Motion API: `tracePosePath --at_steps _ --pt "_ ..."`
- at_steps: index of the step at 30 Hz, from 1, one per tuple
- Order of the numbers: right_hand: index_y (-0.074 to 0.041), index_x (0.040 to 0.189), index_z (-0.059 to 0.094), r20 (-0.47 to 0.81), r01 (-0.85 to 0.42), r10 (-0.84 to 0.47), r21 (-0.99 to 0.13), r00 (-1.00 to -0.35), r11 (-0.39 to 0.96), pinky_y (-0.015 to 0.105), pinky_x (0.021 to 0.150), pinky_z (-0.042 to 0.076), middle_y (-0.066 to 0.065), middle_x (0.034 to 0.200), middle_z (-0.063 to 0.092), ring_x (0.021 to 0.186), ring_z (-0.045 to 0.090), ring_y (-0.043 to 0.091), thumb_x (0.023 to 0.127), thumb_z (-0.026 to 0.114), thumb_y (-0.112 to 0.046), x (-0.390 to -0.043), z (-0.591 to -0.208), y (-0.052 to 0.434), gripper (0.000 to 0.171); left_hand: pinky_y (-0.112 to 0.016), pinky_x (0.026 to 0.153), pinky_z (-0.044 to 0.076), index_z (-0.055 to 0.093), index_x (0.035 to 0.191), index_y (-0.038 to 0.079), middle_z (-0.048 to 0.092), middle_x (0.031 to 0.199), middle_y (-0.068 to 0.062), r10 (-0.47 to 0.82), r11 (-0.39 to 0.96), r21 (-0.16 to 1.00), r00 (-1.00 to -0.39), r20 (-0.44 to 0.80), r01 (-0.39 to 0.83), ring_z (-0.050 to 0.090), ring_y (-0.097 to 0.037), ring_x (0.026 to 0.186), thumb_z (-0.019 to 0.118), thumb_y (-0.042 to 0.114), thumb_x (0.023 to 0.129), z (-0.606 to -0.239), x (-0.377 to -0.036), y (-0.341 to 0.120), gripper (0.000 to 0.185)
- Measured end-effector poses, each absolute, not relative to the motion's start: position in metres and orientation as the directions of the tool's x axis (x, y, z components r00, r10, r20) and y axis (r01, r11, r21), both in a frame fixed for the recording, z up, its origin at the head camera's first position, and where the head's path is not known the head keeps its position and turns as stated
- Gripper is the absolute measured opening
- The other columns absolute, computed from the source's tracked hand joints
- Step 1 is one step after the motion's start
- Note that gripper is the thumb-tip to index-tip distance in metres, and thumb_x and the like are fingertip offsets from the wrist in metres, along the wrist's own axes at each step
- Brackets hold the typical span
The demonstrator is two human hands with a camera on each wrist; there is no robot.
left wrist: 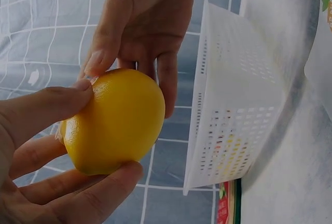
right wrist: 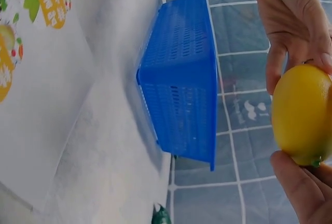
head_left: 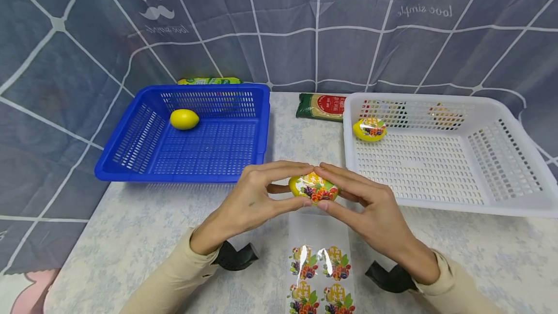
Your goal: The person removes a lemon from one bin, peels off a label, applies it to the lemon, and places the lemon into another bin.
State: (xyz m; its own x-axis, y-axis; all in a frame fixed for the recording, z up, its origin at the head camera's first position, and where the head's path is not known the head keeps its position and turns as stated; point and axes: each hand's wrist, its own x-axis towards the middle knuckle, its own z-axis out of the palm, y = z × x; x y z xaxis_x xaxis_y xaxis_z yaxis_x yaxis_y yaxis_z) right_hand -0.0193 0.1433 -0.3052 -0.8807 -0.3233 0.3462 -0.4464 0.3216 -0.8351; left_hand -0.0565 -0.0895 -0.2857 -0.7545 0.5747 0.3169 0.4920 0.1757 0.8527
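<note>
Both hands hold one yellow lemon (head_left: 298, 187) above the table, between the two baskets. A glossy fruit-print sticker (head_left: 320, 192) lies across its upward side. My left hand (head_left: 248, 200) pinches the lemon's left part between thumb and fingers, while my right hand (head_left: 376, 207) grips the right part the same way, thumbs almost meeting at the near edge. In the left wrist view the lemon (left wrist: 119, 120) shows bare yellow skin. Beneath the hands lies a clear sticker sheet (head_left: 320, 265) with several fruit stickers on it.
On the left, a blue basket (head_left: 174, 177) contains a plain lemon (head_left: 184, 119). To the right, a white basket (head_left: 436, 200) holds a stickered lemon (head_left: 364, 132). Behind them are a green-and-red packet (head_left: 320, 105) and a green-yellow packet (head_left: 209, 81), in front of a grey checked curtain (head_left: 287, 13).
</note>
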Motion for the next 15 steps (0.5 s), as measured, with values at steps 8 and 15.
tracePosePath --at_steps 8,15 --pt "-0.020 0.144 0.051 0.317 -0.395 -0.237 -0.772 -0.918 0.498 0.018 0.099 0.043 0.001 0.145 0.051 0.127 0.052 0.007 0.087 0.075 -0.005 -0.021 -0.296 0.174 0.063 -0.026 0.078 0.057 0.068 0.124 0.005 0.066 0.125 -0.004 0.539 0.176 0.869 -0.784 0.308 0.462 0.064 -0.016 0.111 0.081 0.009 0.081 -0.286 -0.059 -0.090 0.045" --pt "-0.019 0.143 0.052 0.252 -0.147 0.064 -0.732 -0.966 0.666 0.003 0.091 0.038 0.006 0.146 0.049 0.121 0.047 -0.010 0.093 0.069 -0.014 -0.024 -0.290 0.239 0.054 -0.027 0.078 0.057 0.068 0.123 0.003 0.066 0.123 -0.006 0.524 0.149 0.887 -0.796 0.303 0.436 0.064 -0.014 0.109 0.080 0.005 0.081 -0.287 -0.061 -0.091 0.044"
